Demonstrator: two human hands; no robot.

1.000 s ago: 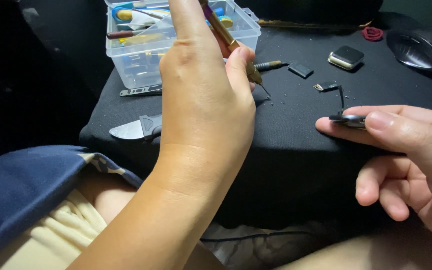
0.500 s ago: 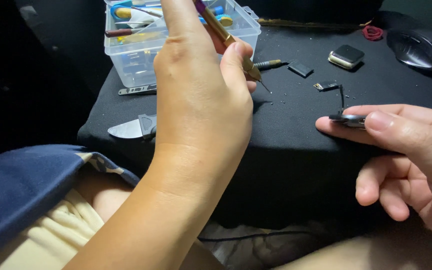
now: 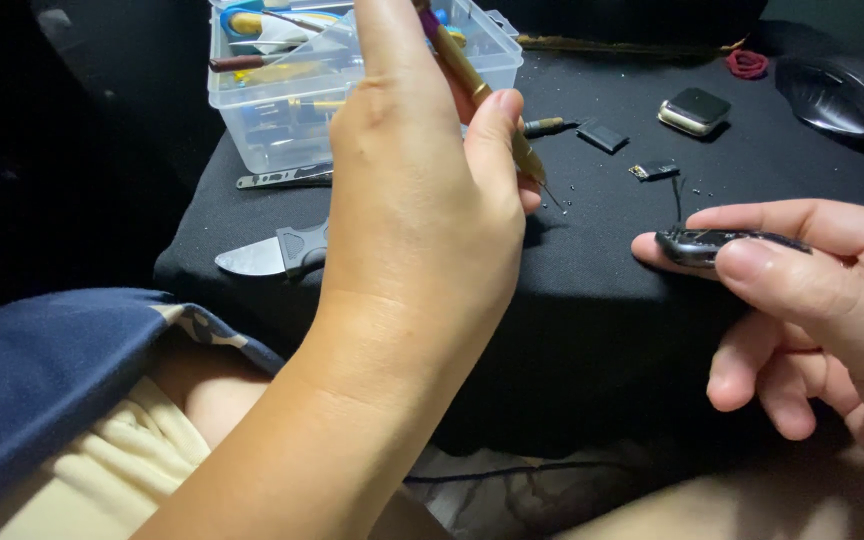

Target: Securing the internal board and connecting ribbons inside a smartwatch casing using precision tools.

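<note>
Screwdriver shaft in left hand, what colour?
Gold or brass, on the screwdriver that the left hand holds; head view, the only one.

clear plastic box (image 3: 282, 120) back left, small square dark screen (image 3: 694, 108) back right

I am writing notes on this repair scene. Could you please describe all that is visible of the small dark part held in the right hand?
The small dark part is a thin, flat, elongated piece, black and glossy like glass or plastic. It lies nearly level, seen almost edge-on. The right hand pinches it between thumb above and forefinger below, over the front of the black cloth. A thin dark strip, perhaps a flex cable, rises from its left end. The left hand with the gold-coloured tool does not touch it.
</note>
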